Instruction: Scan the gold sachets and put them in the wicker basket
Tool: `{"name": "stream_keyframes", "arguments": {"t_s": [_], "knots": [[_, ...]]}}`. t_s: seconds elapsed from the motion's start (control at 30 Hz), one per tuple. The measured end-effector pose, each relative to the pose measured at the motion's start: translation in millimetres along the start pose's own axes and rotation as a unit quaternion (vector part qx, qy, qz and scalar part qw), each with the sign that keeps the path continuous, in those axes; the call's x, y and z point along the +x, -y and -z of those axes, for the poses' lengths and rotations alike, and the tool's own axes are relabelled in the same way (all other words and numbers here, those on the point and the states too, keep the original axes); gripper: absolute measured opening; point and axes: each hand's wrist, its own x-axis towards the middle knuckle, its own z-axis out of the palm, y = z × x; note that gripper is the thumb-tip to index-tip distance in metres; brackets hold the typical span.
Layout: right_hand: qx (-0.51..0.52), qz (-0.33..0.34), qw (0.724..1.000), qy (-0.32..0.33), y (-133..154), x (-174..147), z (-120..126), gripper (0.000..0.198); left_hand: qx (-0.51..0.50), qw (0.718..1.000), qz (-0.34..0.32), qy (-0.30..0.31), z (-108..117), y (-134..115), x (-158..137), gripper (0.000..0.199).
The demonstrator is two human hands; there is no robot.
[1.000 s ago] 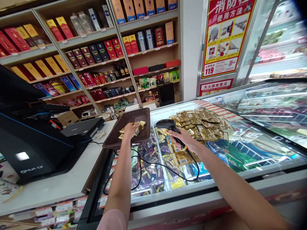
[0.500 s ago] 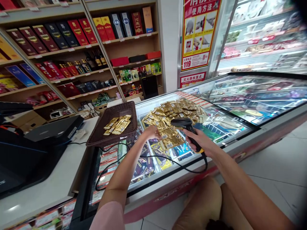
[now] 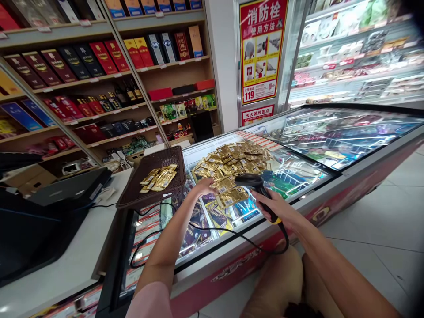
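Observation:
My left hand [image 3: 204,187] reaches over the freezer's glass top with its fingers stretched apart at the left edge of the nearest gold packets [image 3: 231,198]. Whether it bears any packet's weight cannot be seen. My right hand [image 3: 274,204] is wrapped round the grip of a black barcode scanner [image 3: 250,180], its head pointing left above those packets. Behind them spreads a heaped pile of the same shiny gold packets [image 3: 245,155]. To the left, a dark brown woven basket [image 3: 180,170] holds several more gold packets [image 3: 160,178].
The scanner's black cable [image 3: 228,230] loops across the chest freezer [image 3: 232,251]. A counter [image 3: 76,260] with black equipment stands at the left. Behind are shelves [image 3: 172,64] of boxes and bottles, a fire hydrant poster [image 3: 261,53] and a refrigerated display [image 3: 351,57].
The view has tilted up and turned slightly right. My left hand's fingers have spread at the packets' edge. My right hand still holds the scanner in nearly the same place over the packets.

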Motion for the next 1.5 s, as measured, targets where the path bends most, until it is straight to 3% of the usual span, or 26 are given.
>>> {"name": "stream_keyframes", "arguments": {"t_s": [0.1, 0.3, 0.5, 0.8, 1.1, 1.37, 1.5], "knots": [[-0.011, 0.002, 1.000, 0.008, -0.1, 1.6, -4.9, 0.048, -0.072, 0.997, -0.003, -0.022, 8.9, -1.4, -3.7, 0.019], [-0.029, 0.016, 0.999, 0.028, 4.4, 14.8, -22.4, 0.046, -0.175, 0.979, -0.020, -0.099, 48.9, 4.7, -19.7, 0.022], [-0.005, 0.049, 0.995, 0.088, 22.6, 29.0, -51.3, 0.042, -0.272, 0.942, -0.045, -0.193, 82.6, 24.3, -37.1, 0.022], [-0.018, 0.099, 0.976, 0.192, 51.0, 65.0, -101.6, 0.043, -0.321, 0.903, 0.002, -0.286, 116.7, 64.3, -53.4, 0.024], [-0.087, 0.124, 0.952, 0.267, 69.9, 103.3, -135.7, 0.044, -0.327, 0.878, 0.025, -0.348, 128.1, 95.6, -70.9, 0.028], [-0.088, 0.114, 0.943, 0.300, 64.0, 125.6, -145.0, 0.046, -0.314, 0.875, 0.048, -0.366, 128.5, 106.9, -76.0, 0.026], [-0.075, 0.112, 0.948, 0.289, 59.0, 126.3, -137.4, 0.046, -0.270, 0.877, 0.081, -0.390, 128.8, 114.7, -71.5, 0.022]]}}
